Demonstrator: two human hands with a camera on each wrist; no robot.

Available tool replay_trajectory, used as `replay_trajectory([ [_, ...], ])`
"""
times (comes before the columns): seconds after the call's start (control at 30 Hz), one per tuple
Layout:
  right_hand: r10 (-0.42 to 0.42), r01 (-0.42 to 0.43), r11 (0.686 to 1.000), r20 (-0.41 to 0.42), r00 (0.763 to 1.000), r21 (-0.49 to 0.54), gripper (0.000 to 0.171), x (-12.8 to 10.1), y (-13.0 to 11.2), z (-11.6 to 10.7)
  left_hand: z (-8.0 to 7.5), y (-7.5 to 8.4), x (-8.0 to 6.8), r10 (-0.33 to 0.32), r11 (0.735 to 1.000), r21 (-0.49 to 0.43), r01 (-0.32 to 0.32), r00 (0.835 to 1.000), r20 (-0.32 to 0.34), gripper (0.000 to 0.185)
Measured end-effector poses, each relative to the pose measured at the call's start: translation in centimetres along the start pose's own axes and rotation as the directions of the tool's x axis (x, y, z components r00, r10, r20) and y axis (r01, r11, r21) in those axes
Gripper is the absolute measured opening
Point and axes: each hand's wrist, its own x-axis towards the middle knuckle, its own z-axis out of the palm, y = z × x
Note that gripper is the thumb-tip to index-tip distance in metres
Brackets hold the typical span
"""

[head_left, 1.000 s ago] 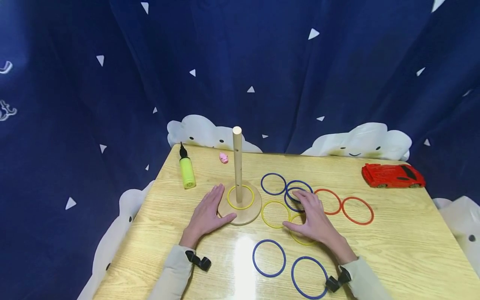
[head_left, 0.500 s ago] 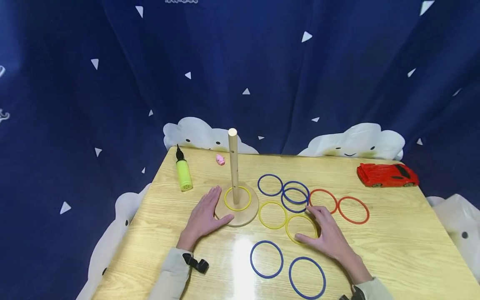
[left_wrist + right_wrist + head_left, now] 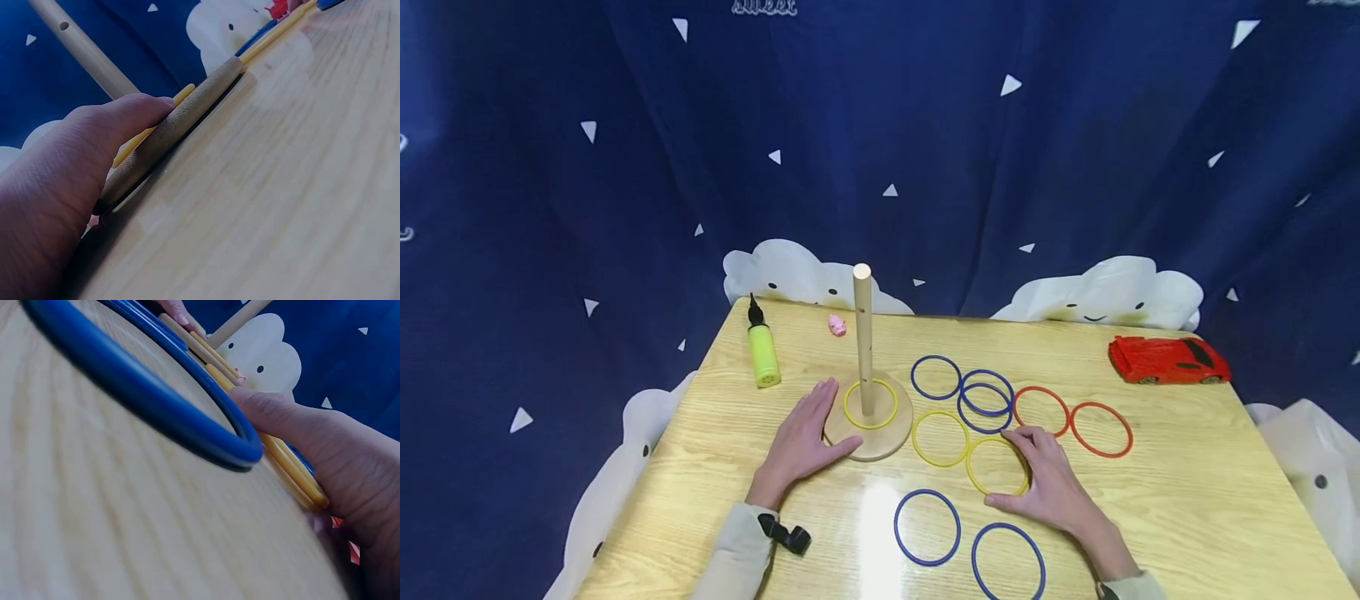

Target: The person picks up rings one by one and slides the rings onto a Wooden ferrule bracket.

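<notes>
A wooden peg (image 3: 865,350) stands upright on a round wooden base (image 3: 876,448), with a yellow ring (image 3: 895,406) lying around its foot. My left hand (image 3: 801,435) rests against the left side of the base, its fingers straight and its thumb over the front rim. In the left wrist view, the thumb (image 3: 134,115) lies on top of the base. My right hand (image 3: 1048,482) holds a second yellow ring (image 3: 973,479) at its right side, thumb in front and fingers behind. That ring looks flat on the table; the fingertips are partly hidden. Another yellow ring (image 3: 915,437) lies beside it.
Several blue rings (image 3: 936,357) lie behind and in front of the yellow ones. Two red rings (image 3: 1101,405) lie to the right. A red toy car (image 3: 1165,360), a pink pig figure (image 3: 837,325) and a yellow-green pump (image 3: 763,357) sit farther back on the wooden table (image 3: 1202,475).
My right hand has come down and right from above the blue and yellow rings to the right-hand yellow ring. The left hand has stayed at the base. The view has shifted slightly.
</notes>
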Motion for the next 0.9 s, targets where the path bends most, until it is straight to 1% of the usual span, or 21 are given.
replay_trajectory([
  [0.1,-0.009,0.009,0.999,0.006,1.0,0.037,0.104,0.07,0.02,-0.48,-0.08,0.13,-0.03,0.003,1.0,-0.007,-0.003,1.0,0.0,0.113],
  [0.27,0.025,-0.029,0.994,0.039,0.999,0.103,0.104,-0.03,0.36,-1.07,-0.13,0.3,-0.11,0.007,1.0,-0.024,-0.007,1.0,0.001,0.112],
  [0.37,0.014,-0.017,0.996,0.04,0.999,0.09,0.101,0.03,0.61,-0.87,-0.16,0.22,-0.12,0.005,1.0,-0.019,-0.005,1.0,-0.008,0.112],
  [0.5,-0.01,0.01,0.999,-0.002,1.0,0.053,0.096,0.17,0.74,-0.5,-0.13,0.14,-0.11,0.008,1.0,-0.021,-0.008,1.0,-0.015,0.111],
  [0.63,-0.021,0.022,0.999,-0.039,0.999,0.023,0.095,0.21,0.69,-0.39,-0.01,0.06,-0.15,0.009,1.0,-0.023,-0.01,1.0,-0.012,0.111],
  [0.9,-0.029,0.028,1.0,-0.059,0.998,-0.006,0.093,0.19,0.83,-0.31,0.04,-0.06,-0.1,0.003,1.0,-0.01,-0.003,1.0,-0.001,0.112],
])
